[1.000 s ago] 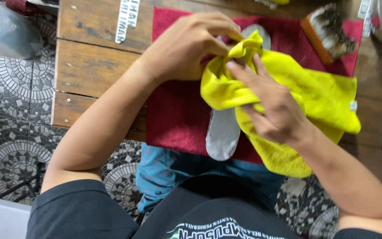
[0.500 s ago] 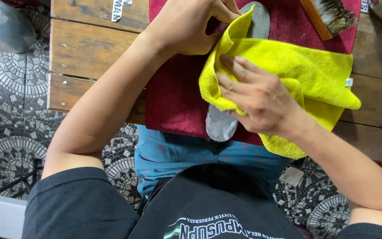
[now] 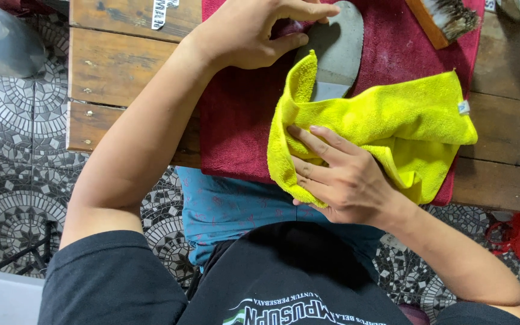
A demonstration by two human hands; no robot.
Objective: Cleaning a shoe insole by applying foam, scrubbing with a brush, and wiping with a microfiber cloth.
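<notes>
A grey shoe insole lies lengthwise on a dark red towel spread over the wooden table. My left hand pins the insole's far end with its fingertips. A yellow microfibre cloth covers the insole's near half. My right hand presses flat on the cloth's near edge, fingers spread over it, at the table's front edge. The near end of the insole is hidden under the cloth.
A wooden brush with dark bristles lies at the back right on the red towel. The wooden table extends left; a clear plastic container stands on the mosaic floor at far left. A white strip lies on the planks.
My right hand slid the yellow cloth along the insole toward me, baring the insole's far half and covering its near end. My left hand stayed at the far end.
</notes>
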